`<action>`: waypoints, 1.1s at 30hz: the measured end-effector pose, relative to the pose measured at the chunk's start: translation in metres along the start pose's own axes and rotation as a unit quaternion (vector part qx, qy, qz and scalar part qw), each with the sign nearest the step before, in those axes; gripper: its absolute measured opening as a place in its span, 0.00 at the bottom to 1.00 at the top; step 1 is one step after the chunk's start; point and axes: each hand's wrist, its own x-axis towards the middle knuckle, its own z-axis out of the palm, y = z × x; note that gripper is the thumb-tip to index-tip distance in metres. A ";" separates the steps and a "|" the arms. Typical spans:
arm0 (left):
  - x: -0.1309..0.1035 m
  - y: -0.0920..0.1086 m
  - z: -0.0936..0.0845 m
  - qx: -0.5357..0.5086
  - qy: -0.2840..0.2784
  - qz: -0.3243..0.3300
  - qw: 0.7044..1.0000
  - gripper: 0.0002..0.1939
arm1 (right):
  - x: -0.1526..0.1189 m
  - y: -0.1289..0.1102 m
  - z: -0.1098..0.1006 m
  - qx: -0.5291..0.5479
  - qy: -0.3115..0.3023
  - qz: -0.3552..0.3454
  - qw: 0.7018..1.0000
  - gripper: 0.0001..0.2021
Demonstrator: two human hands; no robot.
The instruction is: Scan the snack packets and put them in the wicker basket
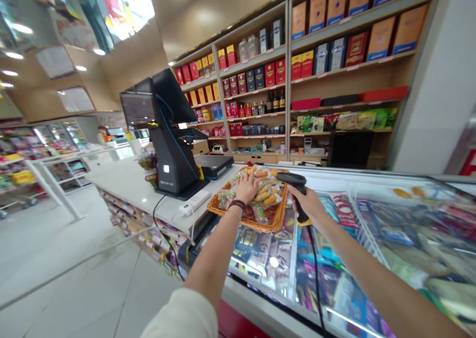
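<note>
My left hand (247, 187), with a beaded bracelet (237, 205) at its wrist, lies over the wrapped snacks (270, 199) in an orange wicker basket (267, 227). Its fingers are stretched forward and rest on the packets; no packet is visibly gripped. In my right hand (309, 204) is a black handheld barcode scanner (293, 180), gripped by its handle just right of the basket. Its head points left over the basket's right rim, and a black cable hangs down from it. The basket sits on the glass top of a freezer (284, 273).
Left of the basket, a black checkout terminal (173, 144) stands on a white counter (130, 191), with a flat black scale (213, 165) and a white power strip (194, 202) beside it. Bagged frozen goods show through the freezer glass. Shelves (256, 70) of boxed goods line the back wall.
</note>
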 end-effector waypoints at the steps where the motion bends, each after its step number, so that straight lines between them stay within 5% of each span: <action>1: 0.003 0.003 0.000 0.014 -0.003 -0.003 1.000 0.29 | -0.002 0.000 -0.002 -0.002 0.004 0.005 1.000 0.26; 8: 0.012 0.025 -0.004 0.211 -0.024 -0.001 0.977 0.29 | -0.018 -0.009 -0.048 0.030 0.078 0.029 0.996 0.24; 12: 0.024 0.055 0.036 0.225 -0.012 0.111 0.968 0.31 | -0.030 -0.015 -0.108 0.055 0.146 0.027 0.987 0.24; 17: 0.018 0.131 0.148 0.049 -0.117 0.261 0.957 0.23 | -0.054 -0.019 -0.205 0.084 0.248 -0.002 0.965 0.24; 21: -0.025 0.196 0.261 -0.168 -0.229 0.236 0.930 0.17 | -0.077 -0.016 -0.279 0.111 0.337 -0.005 0.935 0.23; 24: -0.065 0.235 0.338 -0.211 -0.289 0.233 0.904 0.19 | -0.093 -0.005 -0.323 0.119 0.408 -0.005 0.905 0.24; 28: -0.104 0.273 0.415 -0.205 -0.338 0.211 0.894 0.31 | -0.106 0.013 -0.361 0.152 0.480 -0.008 0.864 0.26; 33: -0.128 0.307 0.479 -0.155 -0.388 0.248 0.874 0.39 | -0.108 0.025 -0.376 0.167 0.497 -0.030 0.851 0.30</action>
